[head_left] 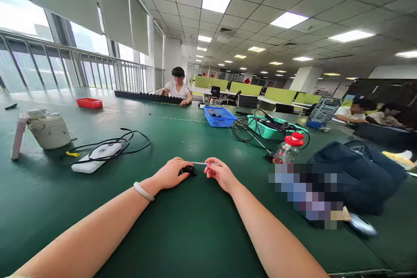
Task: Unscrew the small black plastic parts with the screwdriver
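Observation:
My left hand point(170, 174), with a pale bangle on the wrist, is closed round a small black part point(193, 171) that rests on the green table point(195, 226). Its fingers hide much of that part. My right hand point(222, 175) pinches a slim screwdriver point(199, 163) with a thin metal shaft. The shaft lies almost level and points left, its tip at the black part beside my left fingers. Whether the tip touches a screw is too small to tell.
At left are a white power bank point(97, 156) with a black cable, a whitish container point(48, 129) and a red tray point(89, 103). Ahead stand a blue basket point(220, 118) and a green basket point(269, 129) with cables. Rightward are a red-capped bottle point(289, 147) and dark bag point(355, 178). A person point(177, 89) sits opposite.

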Tool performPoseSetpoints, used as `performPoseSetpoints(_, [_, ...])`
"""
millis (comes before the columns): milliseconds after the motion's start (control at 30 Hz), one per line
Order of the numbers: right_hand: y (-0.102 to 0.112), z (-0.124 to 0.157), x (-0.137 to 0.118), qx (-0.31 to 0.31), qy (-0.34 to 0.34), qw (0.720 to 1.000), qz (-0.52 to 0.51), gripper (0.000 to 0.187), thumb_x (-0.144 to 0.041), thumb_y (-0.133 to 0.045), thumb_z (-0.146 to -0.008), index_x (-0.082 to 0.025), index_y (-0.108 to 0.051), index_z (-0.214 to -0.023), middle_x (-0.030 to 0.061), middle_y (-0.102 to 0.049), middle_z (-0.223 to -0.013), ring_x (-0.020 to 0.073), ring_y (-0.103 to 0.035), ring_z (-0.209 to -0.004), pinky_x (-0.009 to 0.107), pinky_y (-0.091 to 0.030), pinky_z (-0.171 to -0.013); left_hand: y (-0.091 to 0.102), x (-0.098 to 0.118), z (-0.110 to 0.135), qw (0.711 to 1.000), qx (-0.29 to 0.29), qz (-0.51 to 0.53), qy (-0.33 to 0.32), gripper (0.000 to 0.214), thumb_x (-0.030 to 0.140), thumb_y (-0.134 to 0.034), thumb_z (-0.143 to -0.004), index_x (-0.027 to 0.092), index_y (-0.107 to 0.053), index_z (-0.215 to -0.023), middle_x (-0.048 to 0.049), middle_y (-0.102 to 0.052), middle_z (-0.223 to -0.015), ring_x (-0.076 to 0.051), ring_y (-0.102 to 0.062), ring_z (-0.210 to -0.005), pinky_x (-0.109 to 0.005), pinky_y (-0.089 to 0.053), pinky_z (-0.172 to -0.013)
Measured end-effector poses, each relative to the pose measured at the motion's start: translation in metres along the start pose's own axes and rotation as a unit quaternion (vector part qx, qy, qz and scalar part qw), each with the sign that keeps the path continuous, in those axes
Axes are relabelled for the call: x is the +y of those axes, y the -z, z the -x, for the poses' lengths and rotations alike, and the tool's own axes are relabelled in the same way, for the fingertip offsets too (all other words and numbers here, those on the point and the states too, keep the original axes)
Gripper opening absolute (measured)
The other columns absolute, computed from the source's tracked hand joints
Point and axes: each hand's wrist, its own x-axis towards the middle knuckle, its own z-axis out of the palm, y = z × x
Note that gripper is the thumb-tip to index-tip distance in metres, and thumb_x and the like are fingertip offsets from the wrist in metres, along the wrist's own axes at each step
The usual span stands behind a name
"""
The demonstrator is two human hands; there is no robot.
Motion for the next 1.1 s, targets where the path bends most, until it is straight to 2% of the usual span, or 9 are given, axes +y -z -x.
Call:
performPoseSetpoints(533, [0.0010, -0.0020, 0.0032, -0.008, 0.007, 1.000, -0.003, 0.033, -0.043, -0.077, -0.067, -0.020, -0.064, -0.086, 0.0014, -0.066, -0.066, 0.0115, -0.054, -0.055, 0.028, -0.040, -0.060, 0.0011, 0.0017, 0.0012, 1.000, 0.014, -0.018, -0.008, 0.037, 0.036, -0.052, -0.086, 0.028, -0.059, -0.121, -0.0063, -0.065, -0.115, -0.025, -0.054, -0.114, -0.040, -0.043, -0.103])
performPoseSetpoints(1100, [0.0020, -0.0033, 0.0041, -0.014, 0.005, 1.000, -0.001, 0.033, -0.044, -0.076, -0.068, -0.020, -0.064, -0.087, 0.0012, -0.066, -0.068, 0.0115, -0.054, -0.056, 0.028, -0.040, -0.061, 0.0029, 0.0021, 0.0017, 1.000, 0.006, -0.012, 0.004, 0.038, 0.036, -0.051, -0.086, 0.029, -0.059, -0.123, -0.0064, -0.064, -0.116, -0.025, -0.053, -0.116, -0.042, -0.042, -0.104])
